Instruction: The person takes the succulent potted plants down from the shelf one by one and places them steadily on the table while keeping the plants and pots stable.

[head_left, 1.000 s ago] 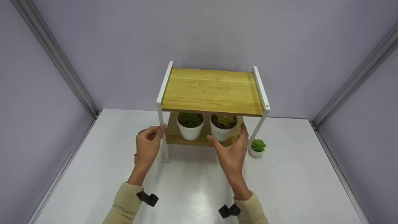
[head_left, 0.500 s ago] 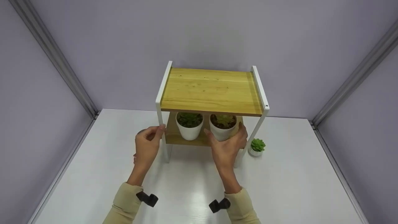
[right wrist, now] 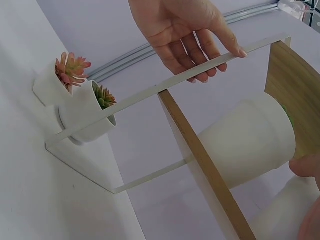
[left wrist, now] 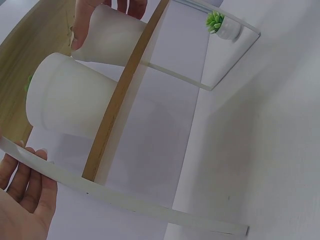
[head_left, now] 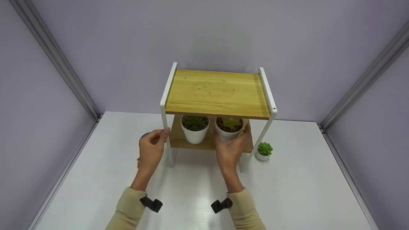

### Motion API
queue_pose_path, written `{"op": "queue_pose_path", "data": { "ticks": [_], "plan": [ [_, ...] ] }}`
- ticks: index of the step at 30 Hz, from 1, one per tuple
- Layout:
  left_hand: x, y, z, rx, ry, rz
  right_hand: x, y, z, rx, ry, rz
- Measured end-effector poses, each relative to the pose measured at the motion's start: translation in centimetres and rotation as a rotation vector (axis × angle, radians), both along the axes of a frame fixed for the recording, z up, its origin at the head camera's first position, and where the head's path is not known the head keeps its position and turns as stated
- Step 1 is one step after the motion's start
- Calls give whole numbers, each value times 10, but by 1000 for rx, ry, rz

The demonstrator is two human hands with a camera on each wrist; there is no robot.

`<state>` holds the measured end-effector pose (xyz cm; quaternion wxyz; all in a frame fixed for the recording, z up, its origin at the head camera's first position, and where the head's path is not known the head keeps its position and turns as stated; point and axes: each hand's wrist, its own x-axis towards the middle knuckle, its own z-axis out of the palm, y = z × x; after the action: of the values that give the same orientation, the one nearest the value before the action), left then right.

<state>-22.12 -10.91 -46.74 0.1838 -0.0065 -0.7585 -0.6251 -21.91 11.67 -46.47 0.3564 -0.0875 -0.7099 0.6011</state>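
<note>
My left hand pinches the white left front post of a two-tier wooden shelf; in the right wrist view its thumb lies on the near side of the post, fingers behind. On the lower board, two white pots with succulents stand side by side. My right hand grips the right potted succulent, thumb on its left and fingers on its right. The left potted succulent stands untouched beside it. From the left wrist, the right hand shows around the right pot; its plant is hidden there.
The upper board overhangs both pots. A small green succulent stands on the white table right of the shelf. Left of it, a pink succulent and a dark green one in white pots stand mostly hidden behind my left hand.
My right hand has moved left and slightly forward, bringing thumb and fingers in around the right pot. The left hand keeps its place on the post. Both pots look unmoved.
</note>
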Motion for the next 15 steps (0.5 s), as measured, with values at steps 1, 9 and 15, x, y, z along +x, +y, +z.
{"op": "queue_pose_path", "data": {
  "ticks": [1, 9, 15],
  "plan": [
    [0, -1, 0, 1, 4, 2, -1, -1, 0, -6, -1, 1],
    [0, -1, -1, 12, 12, -10, -7, -7, -3, 16, 13, -38],
    [-1, 0, 0, 20, -1, -6, -11, -9, -5, -18, 39, -43]
  ]
}}
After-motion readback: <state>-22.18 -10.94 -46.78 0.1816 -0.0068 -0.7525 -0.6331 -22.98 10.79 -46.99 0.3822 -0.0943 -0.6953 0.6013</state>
